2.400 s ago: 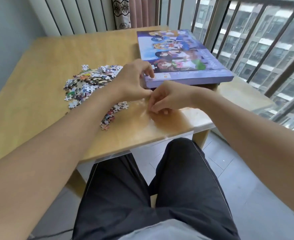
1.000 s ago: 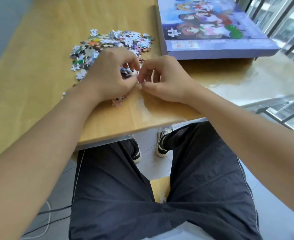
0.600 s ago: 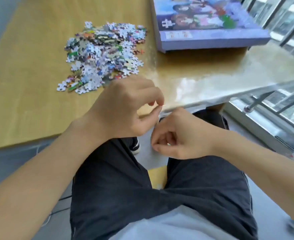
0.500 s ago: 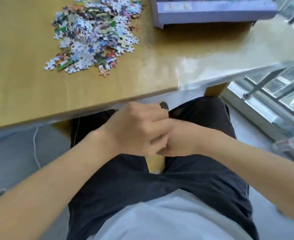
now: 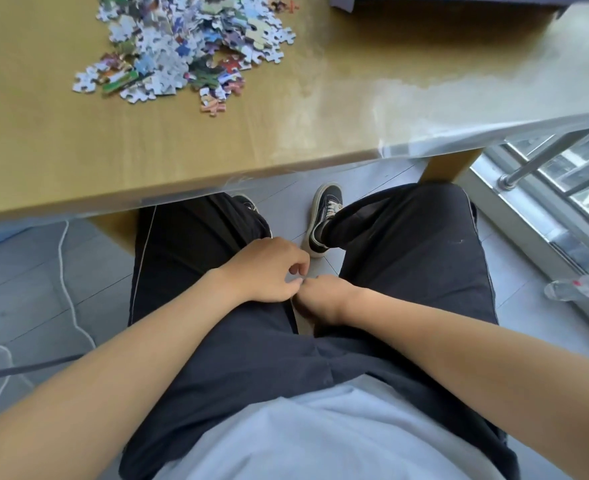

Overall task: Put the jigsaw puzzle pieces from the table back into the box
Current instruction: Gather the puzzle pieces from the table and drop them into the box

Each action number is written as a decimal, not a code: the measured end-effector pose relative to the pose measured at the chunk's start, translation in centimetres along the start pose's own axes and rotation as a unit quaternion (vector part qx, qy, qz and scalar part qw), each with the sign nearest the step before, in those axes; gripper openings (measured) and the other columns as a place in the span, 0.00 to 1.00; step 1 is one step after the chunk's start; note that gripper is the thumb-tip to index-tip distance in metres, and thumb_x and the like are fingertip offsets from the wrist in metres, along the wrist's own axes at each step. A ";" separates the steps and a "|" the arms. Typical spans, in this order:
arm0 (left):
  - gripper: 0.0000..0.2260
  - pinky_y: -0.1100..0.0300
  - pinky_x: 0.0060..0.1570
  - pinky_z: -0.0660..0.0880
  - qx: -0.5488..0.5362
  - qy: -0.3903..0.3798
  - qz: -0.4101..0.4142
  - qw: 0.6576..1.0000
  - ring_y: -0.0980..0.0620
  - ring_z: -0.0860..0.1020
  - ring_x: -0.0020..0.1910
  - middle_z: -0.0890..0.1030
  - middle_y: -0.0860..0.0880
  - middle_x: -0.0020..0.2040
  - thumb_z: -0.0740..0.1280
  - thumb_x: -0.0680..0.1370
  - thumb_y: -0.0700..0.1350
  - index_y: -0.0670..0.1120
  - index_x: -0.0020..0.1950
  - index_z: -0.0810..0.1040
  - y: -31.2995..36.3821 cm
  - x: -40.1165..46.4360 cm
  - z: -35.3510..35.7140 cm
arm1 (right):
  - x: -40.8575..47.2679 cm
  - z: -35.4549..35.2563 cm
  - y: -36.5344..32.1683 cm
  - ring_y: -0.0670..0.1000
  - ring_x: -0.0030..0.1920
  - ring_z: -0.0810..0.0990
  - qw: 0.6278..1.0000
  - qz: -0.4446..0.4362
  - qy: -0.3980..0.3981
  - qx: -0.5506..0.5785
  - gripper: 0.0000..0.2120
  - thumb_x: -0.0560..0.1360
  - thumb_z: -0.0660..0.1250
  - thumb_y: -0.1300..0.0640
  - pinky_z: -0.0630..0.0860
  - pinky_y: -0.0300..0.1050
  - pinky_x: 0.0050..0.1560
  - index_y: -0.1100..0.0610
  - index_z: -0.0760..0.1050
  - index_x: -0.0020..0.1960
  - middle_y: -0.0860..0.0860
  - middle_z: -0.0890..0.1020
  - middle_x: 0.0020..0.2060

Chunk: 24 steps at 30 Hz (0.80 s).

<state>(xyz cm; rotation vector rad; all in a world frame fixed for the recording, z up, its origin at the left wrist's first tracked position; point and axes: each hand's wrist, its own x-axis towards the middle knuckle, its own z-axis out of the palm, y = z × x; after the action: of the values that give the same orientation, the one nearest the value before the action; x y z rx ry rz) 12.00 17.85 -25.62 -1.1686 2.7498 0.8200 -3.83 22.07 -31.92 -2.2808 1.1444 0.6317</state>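
From the head camera I see both hands down in the lap, below the table [image 5: 217, 147] edge. The left hand [image 5: 269, 270] has its fingers curled, fingertips meeting the right hand [image 5: 321, 299], which is balled up — whether either grips anything I cannot tell. The puzzle pieces [image 5: 189, 46] lie heaped on the table; the box [image 5: 424, 0] is cut off at the top edge.

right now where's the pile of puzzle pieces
The pile of puzzle pieces lies at the upper left of the head view on the wooden table, left of the box.
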 end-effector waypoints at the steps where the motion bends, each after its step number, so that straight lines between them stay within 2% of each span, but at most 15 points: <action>1: 0.04 0.59 0.42 0.70 -0.004 0.001 0.001 1.000 0.56 0.73 0.41 0.74 0.59 0.40 0.68 0.74 0.51 0.54 0.47 0.79 0.0 -0.1 0.2 | -0.1 -0.2 0.1 0.58 0.51 0.81 1.000 -0.007 -0.006 0.010 0.09 0.73 0.72 0.62 0.75 0.50 0.47 0.59 0.76 0.52 0.54 0.80 0.52; 5: 0.03 0.60 0.41 0.66 -0.022 0.012 0.004 1.000 0.58 0.70 0.40 0.71 0.62 0.36 0.68 0.75 0.51 0.54 0.47 0.80 0.1 -0.2 0.2 | 0.0 -0.2 1.0 0.57 0.48 0.81 0.996 -0.002 -0.025 0.083 0.09 0.69 0.76 0.64 0.79 0.53 0.51 0.57 0.78 0.45 0.53 0.81 0.47; 7: 0.03 0.61 0.41 0.65 -0.029 0.016 0.000 0.999 0.58 0.70 0.39 0.71 0.63 0.36 0.69 0.75 0.50 0.54 0.47 0.80 0.2 -0.3 -0.3 | 0.1 -0.3 1.5 0.56 0.45 0.82 0.992 0.011 -0.016 0.122 0.07 0.69 0.76 0.63 0.79 0.52 0.49 0.57 0.79 0.41 0.53 0.83 0.44; 9: 0.02 0.60 0.42 0.67 -0.043 0.015 -0.006 0.999 0.59 0.71 0.38 0.72 0.62 0.35 0.69 0.75 0.50 0.54 0.46 0.80 0.7 -0.5 -1.1 | -0.7 -1.1 1.6 0.52 0.41 0.81 0.983 0.009 0.000 0.186 0.05 0.69 0.76 0.64 0.78 0.47 0.45 0.58 0.80 0.40 0.51 0.83 0.39; 13: 0.03 0.54 0.42 0.77 -0.109 -0.005 -0.007 0.994 0.58 0.76 0.39 0.79 0.57 0.37 0.71 0.74 0.50 0.54 0.40 0.79 3.2 -2.2 -4.5 | -7.4 -7.1 1.1 0.43 0.36 0.79 0.964 -0.032 0.064 0.257 0.08 0.70 0.77 0.63 0.72 0.33 0.40 0.53 0.80 0.41 0.43 0.80 0.34; 15: 0.06 0.59 0.38 0.76 -0.155 0.002 0.018 0.988 0.57 0.78 0.37 0.80 0.56 0.35 0.73 0.74 0.49 0.53 0.38 0.80 5.5 -3.5 -7.8 | -12.5 -12.0 0.7 0.42 0.37 0.80 0.955 -0.052 0.105 0.271 0.07 0.71 0.76 0.62 0.73 0.31 0.39 0.51 0.81 0.43 0.42 0.81 0.35; 17: 0.07 0.68 0.34 0.71 -0.186 0.019 0.055 0.981 0.57 0.78 0.34 0.79 0.58 0.33 0.74 0.75 0.46 0.51 0.37 0.81 8.1 -4.7 -11.6 | -17.0 -16.7 0.1 0.42 0.35 0.80 0.933 -0.063 0.166 0.313 0.04 0.73 0.75 0.62 0.76 0.35 0.39 0.54 0.84 0.46 0.44 0.83 0.35; 20: 0.07 0.73 0.33 0.68 -0.225 0.106 0.101 0.963 0.59 0.78 0.31 0.79 0.60 0.32 0.75 0.75 0.40 0.48 0.38 0.82 10.9 -5.8 -17.0 | -19.9 -22.4 0.0 0.48 0.32 0.79 0.871 -0.120 0.267 0.394 0.03 0.73 0.76 0.64 0.77 0.43 0.36 0.61 0.83 0.46 0.55 0.84 0.35; 22: 0.07 0.72 0.32 0.69 -0.220 0.191 0.096 0.952 0.59 0.78 0.31 0.79 0.58 0.31 0.75 0.74 0.41 0.50 0.38 0.82 11.4 -5.6 -20.6 | -19.4 -25.6 0.3 0.50 0.32 0.79 0.832 -0.156 0.323 0.423 0.04 0.73 0.76 0.62 0.77 0.43 0.36 0.60 0.83 0.45 0.60 0.83 0.34; 24: 0.07 0.68 0.32 0.70 -0.196 0.253 0.074 0.944 0.58 0.78 0.30 0.80 0.58 0.31 0.76 0.74 0.42 0.51 0.37 0.81 10.8 -4.6 -23.9 | -17.1 -28.6 1.3 0.51 0.32 0.79 0.809 -0.151 0.368 0.433 0.03 0.71 0.76 0.60 0.77 0.43 0.35 0.58 0.83 0.43 0.62 0.81 0.33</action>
<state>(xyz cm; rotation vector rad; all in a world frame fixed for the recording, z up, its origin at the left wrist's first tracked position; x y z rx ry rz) 11.77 15.47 0.90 -1.4187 3.2174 1.2929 -9.01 13.67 -0.04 -1.7772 1.0096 -0.8440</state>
